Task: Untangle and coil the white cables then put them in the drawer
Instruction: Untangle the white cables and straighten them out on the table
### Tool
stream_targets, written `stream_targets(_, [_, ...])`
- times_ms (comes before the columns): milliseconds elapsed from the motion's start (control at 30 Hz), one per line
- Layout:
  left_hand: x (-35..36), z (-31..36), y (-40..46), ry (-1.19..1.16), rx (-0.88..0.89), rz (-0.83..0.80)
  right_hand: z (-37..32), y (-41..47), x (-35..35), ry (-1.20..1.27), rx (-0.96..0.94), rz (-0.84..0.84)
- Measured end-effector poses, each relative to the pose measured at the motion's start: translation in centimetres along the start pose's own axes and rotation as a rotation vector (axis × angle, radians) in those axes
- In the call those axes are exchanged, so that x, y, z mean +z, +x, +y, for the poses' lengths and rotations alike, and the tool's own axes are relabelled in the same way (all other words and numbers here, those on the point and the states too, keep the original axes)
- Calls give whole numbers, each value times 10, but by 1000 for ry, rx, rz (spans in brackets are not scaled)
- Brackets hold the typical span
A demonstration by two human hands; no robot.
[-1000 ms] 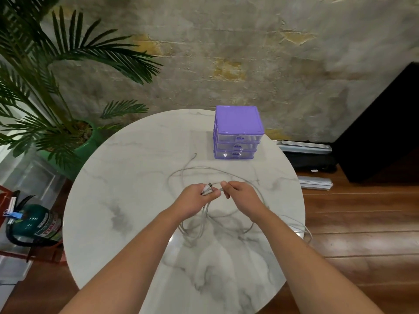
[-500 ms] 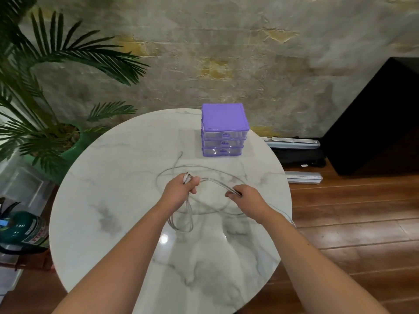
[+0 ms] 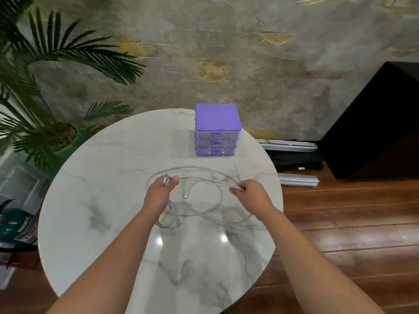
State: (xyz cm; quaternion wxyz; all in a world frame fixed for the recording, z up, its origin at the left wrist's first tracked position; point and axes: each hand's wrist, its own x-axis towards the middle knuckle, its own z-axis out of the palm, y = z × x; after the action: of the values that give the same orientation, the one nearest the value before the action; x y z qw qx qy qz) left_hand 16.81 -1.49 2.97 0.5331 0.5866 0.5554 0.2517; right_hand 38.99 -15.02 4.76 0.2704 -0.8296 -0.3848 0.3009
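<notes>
From where I sit the round marble table (image 3: 95, 200) fills most of my view, with a potted palm (image 3: 45, 123) off its far-left edge. At the far side of the table stands the small purple drawer unit (image 3: 216, 130), three drawers stacked, all pushed in as far as I can tell.

The white cables (image 3: 204, 209) lie in loose, overlapping loops on the table between me and the drawers, so nothing is coiled yet. I judge this as the untangling step, early in the task.

My left hand (image 3: 158, 196) has its fingers curled round a bunch of cable ends, their plugs poking up at the thumb. My right hand (image 3: 251, 193) pinches several strands at its fingertips. Between the two hands the strands run as a nearly straight span, left to right across the table, sagging slightly away from me. That line is what the next move turns on: pulling the hands further apart along it should draw the slack out of the loops below.

One loose plug (image 3: 186, 196) hangs between the hands, nearer the left one, which I think is better placed to gather it.
</notes>
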Motion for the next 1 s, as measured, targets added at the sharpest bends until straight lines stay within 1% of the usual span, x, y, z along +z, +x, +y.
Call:
stream_targets(67, [-5,-1,0,-31,-13,46,2,-2,-6,27,180,-21])
stream_targets(100, [-7,-3,0,-25,-13,60,4,-3,-8,36,237,-48])
stream_targets(133, [-8,-4,0,-8,-9,67,8,-4,-8,50,252,-68])
stream_targets(233, [-8,-7,-1,5,-11,91,17,-4,-6,134,146,-126])
stream_targets(333, [-8,-7,-3,-24,-20,119,25,-2,-6,107,93,-195])
stream_targets(400, [-9,-9,-4,-41,-31,141,33,-1,-6,97,123,-201])
stream_targets(533, [-12,-8,-1,-71,-56,194,42,-4,-10,138,243,-152])
stream_targets(600, [-11,-7,0,-81,-63,203,43,-4,-11,159,239,-161])
stream_targets(733, [-9,-5,0,-99,-71,221,41,2,-20,302,205,-142])
stream_targets(833, [-9,-5,0,-102,-73,221,47,5,-27,296,210,-94])
stream_targets(933, [-11,-7,1,-107,-72,236,53,1,-30,348,309,-95])
stream_targets(1000, [-12,-9,2,-112,-80,249,55,-2,-33,321,360,-129])
